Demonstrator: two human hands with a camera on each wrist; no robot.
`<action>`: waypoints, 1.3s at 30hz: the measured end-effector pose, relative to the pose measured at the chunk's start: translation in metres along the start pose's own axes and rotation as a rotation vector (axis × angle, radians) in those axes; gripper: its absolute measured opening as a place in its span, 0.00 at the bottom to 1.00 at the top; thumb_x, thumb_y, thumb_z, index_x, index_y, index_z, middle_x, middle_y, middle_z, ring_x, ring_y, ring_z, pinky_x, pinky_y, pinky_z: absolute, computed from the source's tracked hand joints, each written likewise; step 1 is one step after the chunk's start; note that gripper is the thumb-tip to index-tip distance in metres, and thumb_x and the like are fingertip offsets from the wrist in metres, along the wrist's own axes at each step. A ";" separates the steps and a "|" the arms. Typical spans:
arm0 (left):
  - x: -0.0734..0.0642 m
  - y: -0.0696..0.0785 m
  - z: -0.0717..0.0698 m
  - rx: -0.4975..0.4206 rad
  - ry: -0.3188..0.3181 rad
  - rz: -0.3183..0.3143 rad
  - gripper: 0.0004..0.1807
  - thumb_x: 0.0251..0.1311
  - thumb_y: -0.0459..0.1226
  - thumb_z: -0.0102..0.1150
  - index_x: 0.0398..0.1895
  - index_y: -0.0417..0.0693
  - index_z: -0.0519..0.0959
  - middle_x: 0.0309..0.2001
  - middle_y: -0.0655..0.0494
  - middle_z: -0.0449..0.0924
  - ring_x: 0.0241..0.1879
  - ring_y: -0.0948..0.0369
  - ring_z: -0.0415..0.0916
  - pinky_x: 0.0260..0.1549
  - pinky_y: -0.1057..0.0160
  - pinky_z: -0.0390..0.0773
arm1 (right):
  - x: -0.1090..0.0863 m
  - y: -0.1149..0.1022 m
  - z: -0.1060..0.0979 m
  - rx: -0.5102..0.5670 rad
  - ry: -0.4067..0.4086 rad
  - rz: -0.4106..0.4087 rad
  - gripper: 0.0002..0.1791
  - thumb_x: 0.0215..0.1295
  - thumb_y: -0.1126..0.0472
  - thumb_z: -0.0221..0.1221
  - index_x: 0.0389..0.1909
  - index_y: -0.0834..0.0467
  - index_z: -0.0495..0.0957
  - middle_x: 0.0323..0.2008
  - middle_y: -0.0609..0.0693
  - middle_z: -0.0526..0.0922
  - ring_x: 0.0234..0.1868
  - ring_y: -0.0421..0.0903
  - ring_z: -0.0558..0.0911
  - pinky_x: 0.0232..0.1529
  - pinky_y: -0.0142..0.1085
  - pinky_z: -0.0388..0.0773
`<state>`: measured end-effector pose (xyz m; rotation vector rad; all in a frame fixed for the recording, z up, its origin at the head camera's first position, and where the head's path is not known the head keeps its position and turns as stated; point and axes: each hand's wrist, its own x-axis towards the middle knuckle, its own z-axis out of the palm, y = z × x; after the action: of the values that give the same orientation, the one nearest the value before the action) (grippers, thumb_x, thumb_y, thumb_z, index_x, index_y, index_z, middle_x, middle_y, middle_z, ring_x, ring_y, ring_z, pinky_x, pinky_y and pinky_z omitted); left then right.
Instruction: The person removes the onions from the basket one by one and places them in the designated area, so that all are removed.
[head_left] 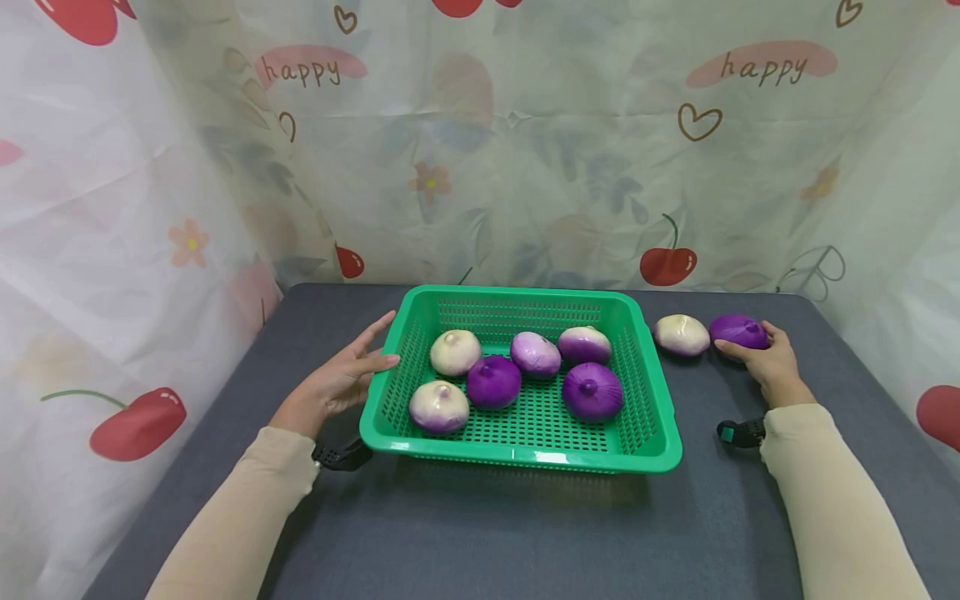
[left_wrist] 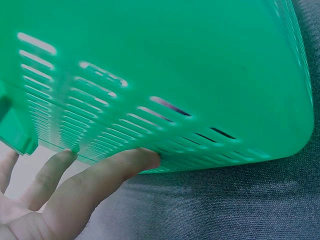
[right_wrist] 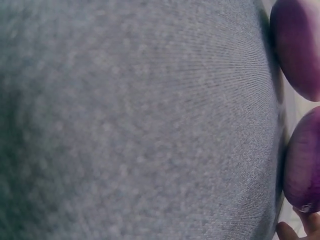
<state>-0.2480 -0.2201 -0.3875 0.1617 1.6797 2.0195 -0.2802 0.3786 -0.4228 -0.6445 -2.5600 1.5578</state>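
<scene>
A green plastic basket (head_left: 517, 458) with slotted walls stands mid-table, holding several onions, some deep purple (head_left: 493, 383) and some whitish (head_left: 455, 352). At its left end is my left hand (head_left: 330, 387), fingers extended and touching the wall; the left wrist view shows fingertips (left_wrist: 150, 159) against the slots. Right of the basket, my right hand (head_left: 772, 362) holds a purple onion (head_left: 738, 331), its thumb in front and fingers at the right side. Beside that onion lies a white and purple onion (head_left: 681, 335). Only part of the right hand's fingers (right_wrist: 311, 222) appears in the right wrist view.
The dark grey tabletop (head_left: 517, 533) carries the basket and both loose onions. A patterned curtain (head_left: 525, 167) hangs behind the table and along both sides. A thin looped cord (head_left: 825, 267) lies at the back right edge.
</scene>
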 end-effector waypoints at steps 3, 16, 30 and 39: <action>0.001 -0.001 0.000 0.003 -0.001 0.001 0.44 0.71 0.30 0.48 0.76 0.77 0.41 0.76 0.43 0.47 0.55 0.47 0.77 0.45 0.46 0.81 | 0.000 0.000 -0.001 -0.009 -0.002 -0.004 0.56 0.62 0.48 0.62 0.76 0.62 0.35 0.76 0.65 0.38 0.75 0.62 0.44 0.74 0.53 0.45; 0.003 0.000 0.001 0.006 -0.007 0.001 0.44 0.70 0.29 0.48 0.76 0.77 0.41 0.76 0.42 0.48 0.55 0.48 0.77 0.45 0.46 0.81 | 0.000 0.002 -0.006 -0.011 -0.017 0.016 0.58 0.62 0.46 0.62 0.76 0.60 0.32 0.76 0.65 0.37 0.76 0.62 0.43 0.73 0.55 0.44; 0.003 -0.001 0.002 0.020 0.000 -0.008 0.44 0.70 0.31 0.50 0.76 0.77 0.40 0.76 0.43 0.47 0.54 0.51 0.78 0.46 0.46 0.81 | -0.001 -0.028 -0.034 0.099 -0.041 0.003 0.61 0.58 0.38 0.62 0.77 0.50 0.29 0.77 0.57 0.31 0.76 0.61 0.38 0.73 0.57 0.42; 0.000 0.000 -0.001 0.026 -0.010 0.003 0.44 0.70 0.31 0.50 0.76 0.76 0.40 0.76 0.42 0.47 0.53 0.52 0.79 0.45 0.46 0.80 | -0.041 -0.107 -0.028 0.513 -0.253 -0.239 0.48 0.67 0.56 0.59 0.77 0.41 0.38 0.78 0.43 0.39 0.77 0.41 0.39 0.75 0.36 0.31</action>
<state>-0.2484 -0.2205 -0.3881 0.1830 1.7007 1.9969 -0.2685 0.3434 -0.3110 -0.0881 -2.1255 2.1871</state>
